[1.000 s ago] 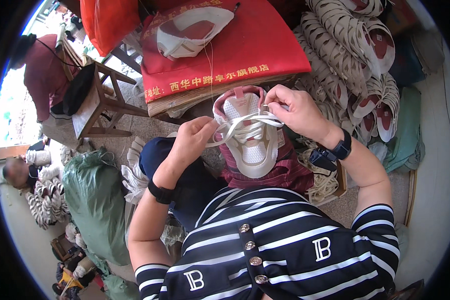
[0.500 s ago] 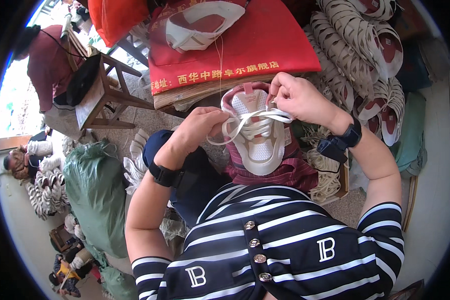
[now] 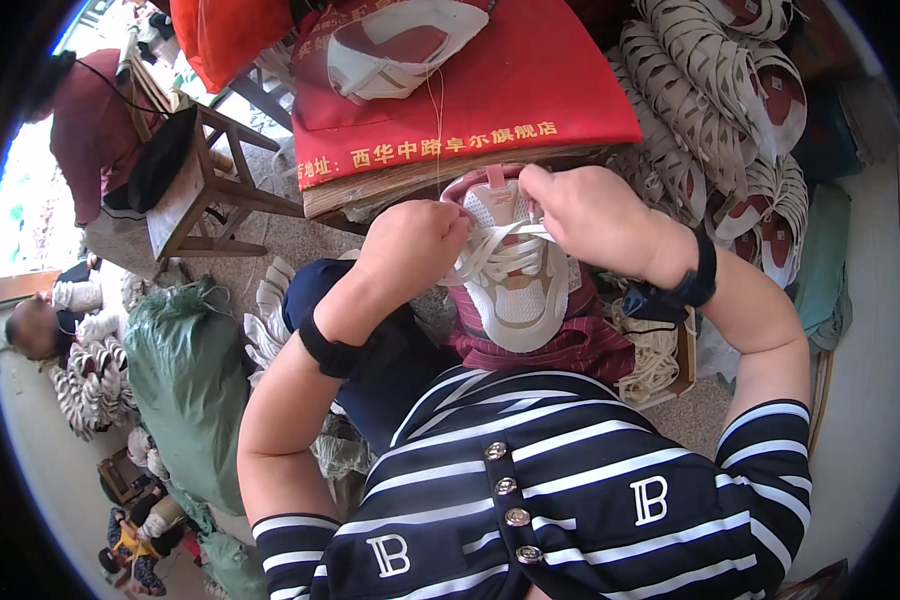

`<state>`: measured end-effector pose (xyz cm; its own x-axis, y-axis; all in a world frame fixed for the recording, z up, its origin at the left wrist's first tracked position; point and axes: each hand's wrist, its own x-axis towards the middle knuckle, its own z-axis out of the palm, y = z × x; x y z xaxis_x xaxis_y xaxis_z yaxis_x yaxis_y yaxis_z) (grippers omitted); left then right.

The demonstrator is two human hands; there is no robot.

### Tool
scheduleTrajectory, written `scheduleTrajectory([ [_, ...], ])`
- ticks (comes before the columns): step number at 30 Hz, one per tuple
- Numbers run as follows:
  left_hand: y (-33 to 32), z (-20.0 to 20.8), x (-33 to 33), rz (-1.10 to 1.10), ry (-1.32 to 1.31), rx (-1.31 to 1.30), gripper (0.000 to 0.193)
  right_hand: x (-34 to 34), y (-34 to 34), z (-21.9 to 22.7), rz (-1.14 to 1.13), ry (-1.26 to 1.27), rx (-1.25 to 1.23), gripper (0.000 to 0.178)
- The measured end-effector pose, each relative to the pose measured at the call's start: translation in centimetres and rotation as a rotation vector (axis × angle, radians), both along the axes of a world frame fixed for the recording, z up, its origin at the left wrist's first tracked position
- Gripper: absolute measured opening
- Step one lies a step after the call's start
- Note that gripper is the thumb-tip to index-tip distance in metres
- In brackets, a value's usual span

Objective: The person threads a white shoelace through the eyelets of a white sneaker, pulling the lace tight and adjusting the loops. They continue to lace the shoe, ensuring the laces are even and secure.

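Note:
A white and beige sneaker upper (image 3: 523, 325) with a dark pink lining rests over maroon striped cloth (image 3: 590, 345), its toe toward me. White shoelace (image 3: 505, 262) crosses its front in several rows. My left hand (image 3: 410, 245) is curled in a fist at the shoe's left side, gripping the lace. On the other side my right hand (image 3: 605, 220) is closed around the lace, which runs taut between the hands across the tongue. The fingertips of both hands are partly hidden.
Ahead, a red printed bag (image 3: 570, 85) covers a stack of boards and bears another white shoe upper (image 3: 365, 75) with a hanging thread. Nested uppers (image 3: 690, 110) stand at right, above a box of laces (image 3: 655, 370). A green sack (image 3: 190, 390), wooden stool (image 3: 185, 205) and seated person (image 3: 95, 135) are left.
My left hand has turned and rolled into a fist nearer the shoe. My right hand has turned palm-down and closed, and the loose lace loop at left has been drawn in.

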<state>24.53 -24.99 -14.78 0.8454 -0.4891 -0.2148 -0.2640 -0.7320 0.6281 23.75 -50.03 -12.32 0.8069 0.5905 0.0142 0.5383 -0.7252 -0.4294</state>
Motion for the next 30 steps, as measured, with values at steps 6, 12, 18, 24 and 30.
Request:
scheduleTrajectory([
  [6, 1.6, -0.6, 1.0, 0.254, 0.679, -0.359, 0.032, 2.0, -0.5, 0.0, -0.003, 0.201, 0.15, 0.014],
  [12, 1.2, -1.3, 0.4, 0.21, 0.486, -0.277, 0.034, 2.4, -0.4, 0.6, -0.148, 0.56, 0.224, 0.013],
  [18, 0.4, -0.5, -0.2, 0.002, 0.076, -0.033, 0.04, -0.1, 0.8, -1.1, -0.044, 0.045, 0.054, 0.014],
  [24, 3.1, 1.7, 1.4, -0.035, 0.185, -0.268, 0.031, 3.1, -2.6, 0.3, 0.053, 0.516, 0.212, 0.019],
  [30, 2.7, -0.4, 1.9, -0.102, 0.152, -0.409, 0.033, 4.6, -2.9, 0.3, 0.193, 0.448, 0.121, 0.015],
])
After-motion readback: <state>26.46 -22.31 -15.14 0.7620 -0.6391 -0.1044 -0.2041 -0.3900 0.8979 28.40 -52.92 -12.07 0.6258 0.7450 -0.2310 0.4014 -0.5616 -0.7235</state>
